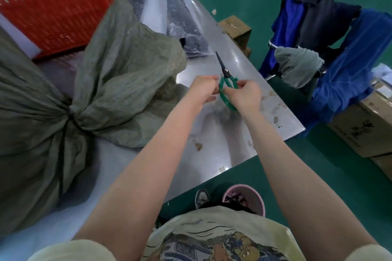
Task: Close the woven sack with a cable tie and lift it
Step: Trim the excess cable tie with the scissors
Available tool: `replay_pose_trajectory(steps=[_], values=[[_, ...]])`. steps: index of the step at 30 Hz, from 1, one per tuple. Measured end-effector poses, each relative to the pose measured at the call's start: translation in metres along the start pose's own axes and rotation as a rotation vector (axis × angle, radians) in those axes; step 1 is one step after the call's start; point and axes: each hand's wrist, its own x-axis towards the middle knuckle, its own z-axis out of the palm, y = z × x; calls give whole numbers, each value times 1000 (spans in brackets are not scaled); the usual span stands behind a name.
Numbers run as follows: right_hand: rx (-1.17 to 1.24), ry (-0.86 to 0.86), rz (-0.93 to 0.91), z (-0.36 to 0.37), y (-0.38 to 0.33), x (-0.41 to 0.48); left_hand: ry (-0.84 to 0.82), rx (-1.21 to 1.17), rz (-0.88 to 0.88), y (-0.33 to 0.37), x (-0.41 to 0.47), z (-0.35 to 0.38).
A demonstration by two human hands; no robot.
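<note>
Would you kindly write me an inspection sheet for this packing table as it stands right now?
Surface: steel table, shiny, with scattered brownish residue spots.
Job's things: woven sack lies on the table, neck bunched and cinched by a dark cable tie whose long tail hangs untrimmed.
Clutter: red crate behind the sack; clear bags of dark items at the far end.
Grippers: left hand and right hand both grip the green-handled scissors, blades pointing away.
Cables: nothing seen.
Surroundings: green floor; cardboard boxes; blue and dark clothes draped on the right; pink basket under the table edge.
</note>
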Motion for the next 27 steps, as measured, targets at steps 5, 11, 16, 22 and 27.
replay_pose_trajectory(steps=[5,11,16,22,27], values=[[127,-58,-231,36,-49,-21,142,-95,132,16,-13,-50],[133,-255,-360,88,-73,-61,427,98,161,5,-43,-135],[169,-473,-305,113,-77,-83,786,124,240,-7,-93,-197],[-20,-769,-293,124,-84,-100,918,476,-8,-45,-117,-226],[-154,-978,-223,112,-98,-111,816,360,-99,-80,-110,-225]])
